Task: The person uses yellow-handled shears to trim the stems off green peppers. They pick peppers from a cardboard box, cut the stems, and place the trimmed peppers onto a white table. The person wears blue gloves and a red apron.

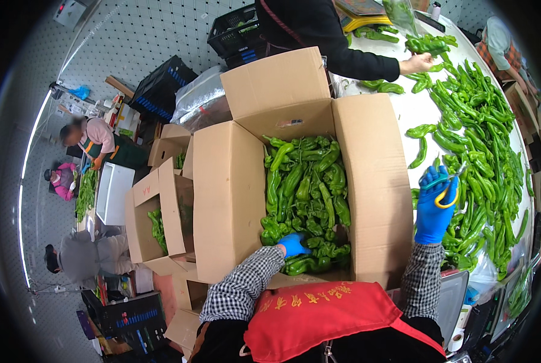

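Observation:
A large open cardboard box (213,199) stands before me with many green peppers (304,186) inside. My left hand (294,245), in a blue glove, reaches into it among the peppers near the box's near side; its fingertips are partly hidden, so I cannot tell whether it grips one. Over the edge of the white table, my right hand (435,206), also gloved in blue, holds small scissors (446,197) with a yellow and teal handle. A big heap of green peppers (484,149) lies beyond it on the white table (395,118).
A co-worker's bare hand (416,63) holds peppers at the table's far end, near a yellow scale (365,20). Smaller open cardboard boxes (150,222) stand left of the large box. Black crates (161,86) are behind them. Several other people work around the room.

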`<state>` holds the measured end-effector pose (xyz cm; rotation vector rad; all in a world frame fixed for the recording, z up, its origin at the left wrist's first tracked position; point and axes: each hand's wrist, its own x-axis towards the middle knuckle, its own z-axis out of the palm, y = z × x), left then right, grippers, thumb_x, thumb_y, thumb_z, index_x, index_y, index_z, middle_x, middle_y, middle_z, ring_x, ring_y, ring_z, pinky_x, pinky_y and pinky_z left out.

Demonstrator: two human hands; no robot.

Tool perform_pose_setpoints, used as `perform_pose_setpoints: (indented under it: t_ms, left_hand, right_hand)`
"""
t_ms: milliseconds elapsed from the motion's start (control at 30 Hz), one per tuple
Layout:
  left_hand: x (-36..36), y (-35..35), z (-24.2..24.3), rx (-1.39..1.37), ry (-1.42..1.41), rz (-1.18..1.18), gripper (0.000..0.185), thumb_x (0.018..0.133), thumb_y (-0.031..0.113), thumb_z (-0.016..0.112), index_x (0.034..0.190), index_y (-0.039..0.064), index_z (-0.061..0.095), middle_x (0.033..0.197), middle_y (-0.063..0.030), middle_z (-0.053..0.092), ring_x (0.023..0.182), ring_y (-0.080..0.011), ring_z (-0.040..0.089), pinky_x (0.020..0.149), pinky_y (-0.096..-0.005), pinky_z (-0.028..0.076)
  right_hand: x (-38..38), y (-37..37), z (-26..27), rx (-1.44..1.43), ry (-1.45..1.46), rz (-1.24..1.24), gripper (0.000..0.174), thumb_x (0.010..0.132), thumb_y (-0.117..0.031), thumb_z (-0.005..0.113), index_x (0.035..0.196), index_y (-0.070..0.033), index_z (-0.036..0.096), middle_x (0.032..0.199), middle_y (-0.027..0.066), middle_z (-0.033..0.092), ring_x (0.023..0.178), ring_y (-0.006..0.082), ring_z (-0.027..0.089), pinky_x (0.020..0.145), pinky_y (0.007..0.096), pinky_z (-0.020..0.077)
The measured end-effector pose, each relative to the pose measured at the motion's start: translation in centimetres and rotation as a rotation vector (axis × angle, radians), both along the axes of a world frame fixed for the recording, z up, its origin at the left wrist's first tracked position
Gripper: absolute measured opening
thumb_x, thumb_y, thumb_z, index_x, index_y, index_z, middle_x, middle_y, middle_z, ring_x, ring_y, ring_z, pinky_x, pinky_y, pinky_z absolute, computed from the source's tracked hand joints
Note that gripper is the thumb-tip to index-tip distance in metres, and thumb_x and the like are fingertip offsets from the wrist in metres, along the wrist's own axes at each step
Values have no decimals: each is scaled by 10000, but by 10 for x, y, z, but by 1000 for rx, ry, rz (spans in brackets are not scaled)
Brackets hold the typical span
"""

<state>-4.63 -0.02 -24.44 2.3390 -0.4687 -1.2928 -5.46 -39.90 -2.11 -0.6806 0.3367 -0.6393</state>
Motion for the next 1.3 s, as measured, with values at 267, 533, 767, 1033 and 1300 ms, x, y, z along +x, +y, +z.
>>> perform_pose_setpoints:
  t_ms: [267, 533, 767, 1033, 1300]
  left_hand:
    - [-3, 3, 12, 51, 306, 64, 989, 731, 518, 782, 1426, -70, 397, 1456, -273, 424, 1349, -368, 421, 1127, -393, 327]
    - [0, 5, 56, 27, 579, 367, 1003, 700, 406, 836, 1440, -81, 364, 1501, -244, 378, 1400, -307, 357, 1161, -354, 257]
    - [-12, -1, 47, -96, 524, 411, 857, 729, 268, 818, 1419, -47, 420, 1415, -195, 502, 1315, -252, 458, 1110, -338, 330]
    - [34, 11, 130, -362, 13, 477, 576, 798, 175, 767, 1301, -9, 554, 1167, -120, 669, 1014, -199, 630, 897, -322, 500]
    - [50, 26, 215, -895, 72, 886, 597, 820, 46, 713, 1373, -9, 495, 1229, -86, 633, 1107, -186, 598, 966, -327, 482]
  right_hand:
    - [2, 62, -3, 40, 54, 267, 429, 1049, -326, 439, 1313, 11, 470, 998, 121, 629, 848, 179, 592, 782, 308, 499]
    - [0, 95, -2, -20, 132, 426, 436, 1033, -345, 465, 1306, -6, 484, 960, 111, 636, 801, 177, 618, 741, 301, 518]
    - [0, 115, 1, -36, 209, 521, 397, 1032, -322, 474, 1293, -26, 503, 928, 119, 635, 774, 183, 620, 722, 307, 518]
    - [-5, 127, 8, -133, 223, 624, 357, 1014, -245, 511, 1297, -29, 498, 915, 129, 655, 729, 175, 626, 659, 286, 506]
    - [-12, 154, -1, -359, 316, 926, 352, 951, -133, 627, 1273, -39, 521, 928, 95, 661, 804, 163, 651, 718, 276, 540]
